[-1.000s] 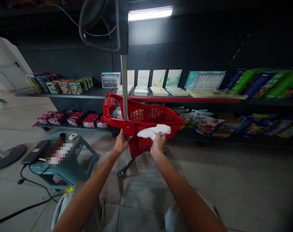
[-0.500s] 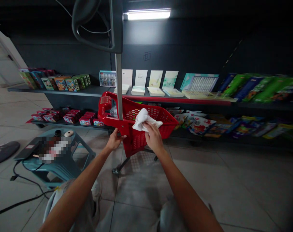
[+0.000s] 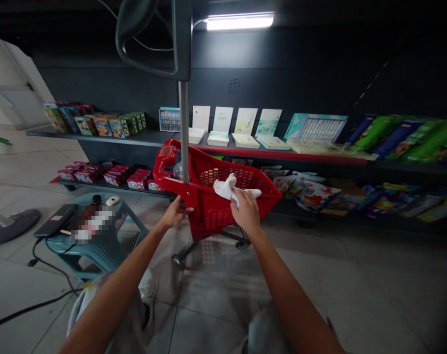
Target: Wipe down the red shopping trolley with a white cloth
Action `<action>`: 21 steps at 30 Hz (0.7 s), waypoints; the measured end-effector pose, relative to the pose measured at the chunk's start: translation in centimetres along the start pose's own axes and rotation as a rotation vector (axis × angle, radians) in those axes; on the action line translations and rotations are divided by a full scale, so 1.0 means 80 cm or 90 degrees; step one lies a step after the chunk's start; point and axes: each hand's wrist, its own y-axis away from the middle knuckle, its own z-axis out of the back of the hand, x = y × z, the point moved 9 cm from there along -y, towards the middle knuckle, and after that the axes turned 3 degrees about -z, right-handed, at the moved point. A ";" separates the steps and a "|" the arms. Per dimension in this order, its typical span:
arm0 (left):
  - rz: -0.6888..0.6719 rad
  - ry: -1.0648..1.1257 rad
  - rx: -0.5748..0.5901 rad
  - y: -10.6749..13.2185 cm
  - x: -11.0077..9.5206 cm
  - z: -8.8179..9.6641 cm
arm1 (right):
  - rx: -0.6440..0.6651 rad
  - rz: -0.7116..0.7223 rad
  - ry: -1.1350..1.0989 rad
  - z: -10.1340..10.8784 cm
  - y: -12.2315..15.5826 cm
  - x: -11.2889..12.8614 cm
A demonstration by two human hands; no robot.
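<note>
A small red plastic shopping cart [image 3: 208, 216] with a perforated basket stands on the floor in front of me, joined to a grey metal pole. My left hand [image 3: 175, 214] grips its edge below the handle; some fingers are hidden behind the red panel. A crumpled white cloth [image 3: 226, 189] is in my right hand [image 3: 247, 209], whose fingers are closed on it at the basket's near upper rim. Part of the cloth hangs over the rim. Something clear, like plastic, shows inside the cart near the pole.
Dark shelves hold boxes [image 3: 108, 126], upright books [image 3: 223, 119] and snack bags [image 3: 312, 191] behind the cart. A blue-grey stool [image 3: 127, 209] with devices and cables stands at left. The pole [image 3: 184, 118] rises to a grey frame overhead. A lit tube [image 3: 240, 21] hangs above.
My right hand has moved slightly along the basket rim to the right with the cloth, which is now more folded. The view has shifted a little left; my left hand stays on the cart.
</note>
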 end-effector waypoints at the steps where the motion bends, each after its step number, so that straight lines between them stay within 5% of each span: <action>1: 0.003 -0.013 0.004 0.001 0.001 0.002 | 0.000 0.001 0.008 0.001 0.002 -0.003; 21: 0.039 -0.168 -0.058 -0.003 0.029 0.062 | 0.058 -0.054 0.128 0.029 0.033 -0.092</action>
